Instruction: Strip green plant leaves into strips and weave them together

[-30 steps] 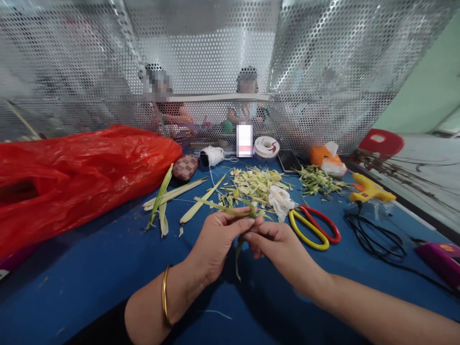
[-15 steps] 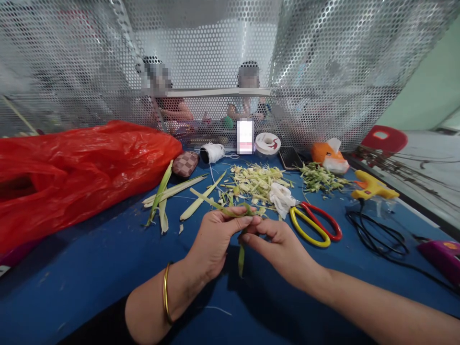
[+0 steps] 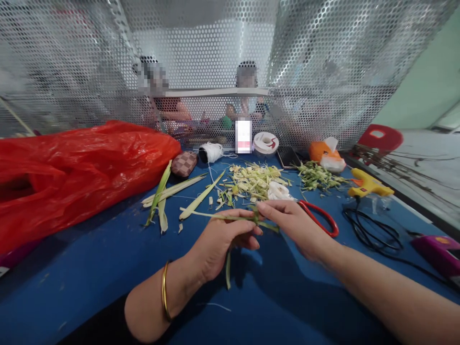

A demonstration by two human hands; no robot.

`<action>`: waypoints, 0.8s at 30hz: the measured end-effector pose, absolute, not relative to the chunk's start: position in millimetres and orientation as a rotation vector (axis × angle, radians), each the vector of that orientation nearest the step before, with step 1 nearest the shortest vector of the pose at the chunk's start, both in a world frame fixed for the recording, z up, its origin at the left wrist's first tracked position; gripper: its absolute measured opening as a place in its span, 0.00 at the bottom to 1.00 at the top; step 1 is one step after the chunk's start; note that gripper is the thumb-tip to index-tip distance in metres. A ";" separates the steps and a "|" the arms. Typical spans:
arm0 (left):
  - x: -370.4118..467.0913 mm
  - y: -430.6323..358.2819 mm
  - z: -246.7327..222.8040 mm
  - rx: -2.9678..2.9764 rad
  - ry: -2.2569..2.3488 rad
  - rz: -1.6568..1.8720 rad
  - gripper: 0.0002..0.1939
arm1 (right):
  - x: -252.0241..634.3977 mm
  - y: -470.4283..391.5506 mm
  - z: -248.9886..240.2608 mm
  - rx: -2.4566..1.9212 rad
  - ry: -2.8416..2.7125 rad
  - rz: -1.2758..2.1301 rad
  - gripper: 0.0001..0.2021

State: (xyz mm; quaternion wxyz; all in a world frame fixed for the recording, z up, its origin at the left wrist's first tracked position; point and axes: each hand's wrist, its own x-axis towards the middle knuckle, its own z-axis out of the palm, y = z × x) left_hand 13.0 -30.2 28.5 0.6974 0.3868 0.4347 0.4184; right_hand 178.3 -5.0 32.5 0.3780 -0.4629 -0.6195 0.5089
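Note:
My left hand (image 3: 219,244), with a gold bangle at the wrist, is closed on green leaf strips (image 3: 204,214), thumb over fingers. One pale strip sticks out to the left, and another end hangs below the palm. My right hand (image 3: 298,225) pinches the folded green part at my left fingertips; a short end points right beneath it. Just beyond the hands lie a heap of cut leaf scraps (image 3: 253,179) and a crumpled white tissue (image 3: 278,190). The red handle loop of the scissors (image 3: 335,224) shows beside my right hand, which hides the yellow loop.
At left are a red plastic bag (image 3: 89,177), a checkered pouch (image 3: 184,164) and long leaves (image 3: 201,199). White thread (image 3: 214,152), a lit phone (image 3: 243,134) and a tape roll (image 3: 266,149) stand behind. A yellow glue gun (image 3: 370,184) and its black cord (image 3: 373,230) lie right. Two people sit beyond the mesh.
My right hand has moved up and slightly right, over the yellow scissor loop. The strips have turned: the left end lies flatter, and the hanging end has shifted left.

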 end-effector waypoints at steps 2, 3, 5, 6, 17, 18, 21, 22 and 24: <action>13.7 -31.0 28.1 0.900 0.974 0.905 0.08 | 174.2 -4.4 27.4 -1.104 -1.390 1.528 0.15; 14.2 -31.2 28.3 0.918 0.991 0.895 0.09 | 172.4 -5.2 25.4 -1.074 -1.301 1.581 0.13; 15.5 -31.1 29.0 0.937 1.047 0.870 0.10 | 170.1 -7.8 23.3 -1.050 -1.204 1.586 0.12; 16.1 -30.9 29.4 0.938 1.069 0.855 0.09 | 169.8 -9.0 23.2 -1.052 -1.193 1.553 0.12; 17.9 -32.8 31.4 0.946 1.060 0.802 0.09 | 166.9 -12.3 19.4 -1.109 -1.257 1.295 0.13; 18.2 -33.0 31.4 0.942 1.064 0.806 0.09 | 167.1 -11.4 19.9 -1.123 -1.289 1.286 0.14; 17.8 -32.2 30.6 0.909 1.070 0.850 0.09 | 171.1 -6.1 25.1 -1.147 -1.428 1.276 0.14; 17.1 -31.5 30.3 0.903 1.066 0.873 0.09 | 173.6 -3.8 27.8 -1.146 -1.474 1.273 0.14; 14.6 -29.4 30.2 0.899 1.049 0.921 0.10 | 179.6 0.4 33.3 -1.134 -1.578 1.222 0.14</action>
